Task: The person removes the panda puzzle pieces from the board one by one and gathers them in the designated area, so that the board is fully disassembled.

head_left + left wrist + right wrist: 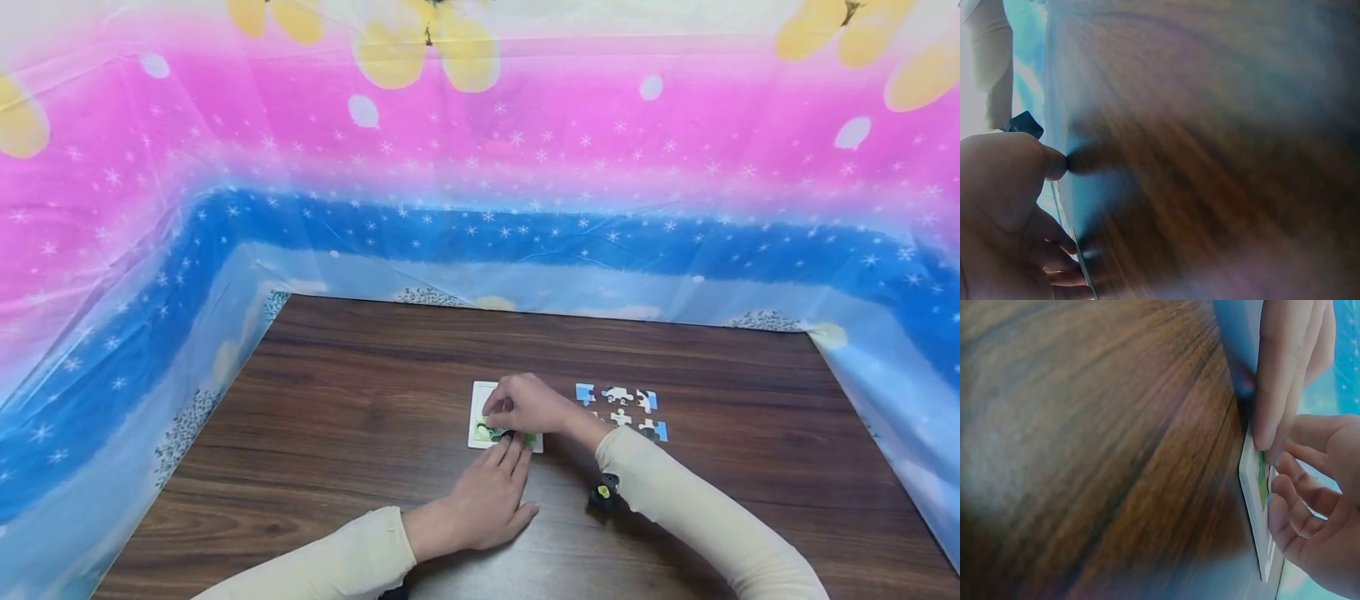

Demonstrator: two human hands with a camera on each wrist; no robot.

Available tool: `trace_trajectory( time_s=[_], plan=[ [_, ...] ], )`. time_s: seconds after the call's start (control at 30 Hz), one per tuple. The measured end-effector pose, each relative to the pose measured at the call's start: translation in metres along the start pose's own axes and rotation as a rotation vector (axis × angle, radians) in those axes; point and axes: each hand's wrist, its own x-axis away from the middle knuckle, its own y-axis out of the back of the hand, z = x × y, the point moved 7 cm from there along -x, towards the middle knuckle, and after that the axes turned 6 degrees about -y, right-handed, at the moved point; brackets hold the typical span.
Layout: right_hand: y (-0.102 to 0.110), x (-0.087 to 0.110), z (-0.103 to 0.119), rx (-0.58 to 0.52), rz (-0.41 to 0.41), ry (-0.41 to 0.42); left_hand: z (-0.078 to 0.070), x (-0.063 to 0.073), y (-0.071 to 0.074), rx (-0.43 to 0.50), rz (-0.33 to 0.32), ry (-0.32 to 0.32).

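Note:
A small white-framed puzzle tray [473, 429] lies on the table, its picture showing green and black parts between the hands. My left hand [487, 498] stretches its straight fingers over the tray's near edge, fingertips pressing on the picture. Above the tray, my right hand [528, 402] arches with curled fingers and pinches a puzzle piece, mostly hidden under the fingertips. Seen from the right wrist, the curled right hand [1310, 506] has its fingertips bunched on the tray [1254, 487], close to the straight left fingers [1275, 394].
Several loose puzzle pieces [620, 417], white, blue and dark, lie in rows right of the tray. The dark wood table [360, 400] reaches back to a pink and blue printed cloth [487, 167]. A black wrist device [602, 493] hangs under the right sleeve.

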Motion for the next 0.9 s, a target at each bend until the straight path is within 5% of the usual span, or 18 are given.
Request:
trace_trajectory(
  time_s=[0.27,0.47,0.9],
  plan=[
    [-0.004,-0.003,-0.003,-0.031,0.014,-0.038,0.000,0.000,0.003,0.015,0.005,-0.014],
    [-0.002,-0.001,-0.001,-0.176,0.030,-0.058,0.000,0.000,0.003,0.003,-0.003,-0.007],
    [0.043,0.043,-0.026,-0.207,-0.124,-0.110,0.001,-0.001,0.003,0.022,0.017,0.005]
  ],
)
